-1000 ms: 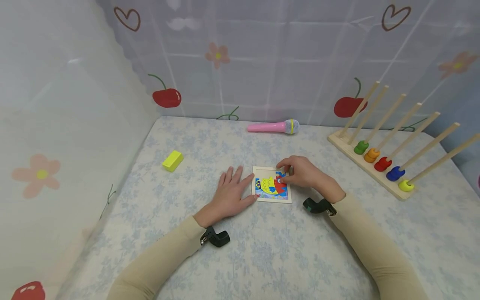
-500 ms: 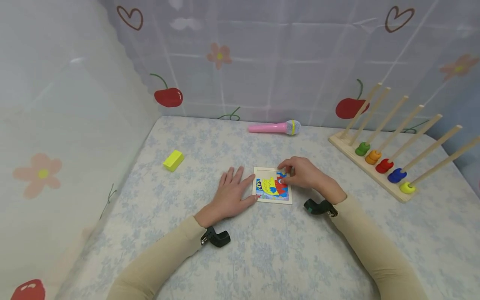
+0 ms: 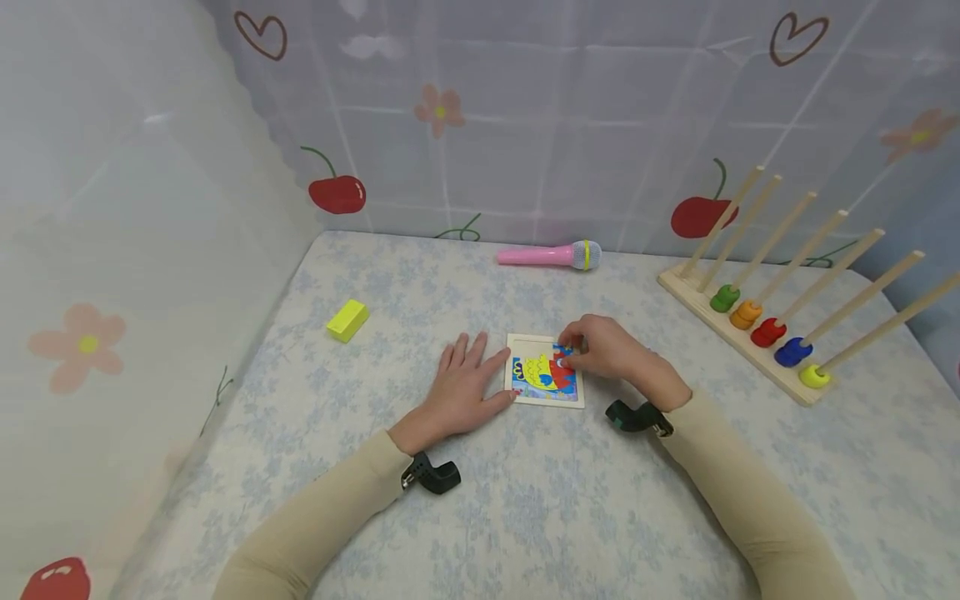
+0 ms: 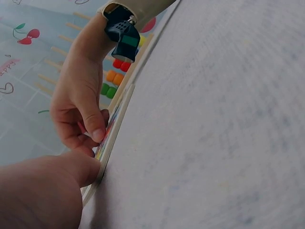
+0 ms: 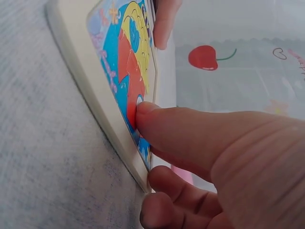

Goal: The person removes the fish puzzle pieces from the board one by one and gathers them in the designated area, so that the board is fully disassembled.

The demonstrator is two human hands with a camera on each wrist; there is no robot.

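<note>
- Puzzle [image 3: 542,375]: between both hands, squarish (no clear long axis).
- Left hand [image 3: 459,396]: spread, touching its left edge.
- Right hand [image 3: 609,348]: thumb on its face; cannot tell if pinching.

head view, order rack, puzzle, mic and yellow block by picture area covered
Largest to smallest:
Rack
Puzzle, partly hidden by the right hand
Mic, longer than the puzzle but thin
Yellow block

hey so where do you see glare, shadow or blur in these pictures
Head view: a small glare streak on the white side sheet; left wrist view: dim, a dark shadow beside the fish puzzle, tablecloth blurry; right wrist view: backdrop slightly hazy.
</note>
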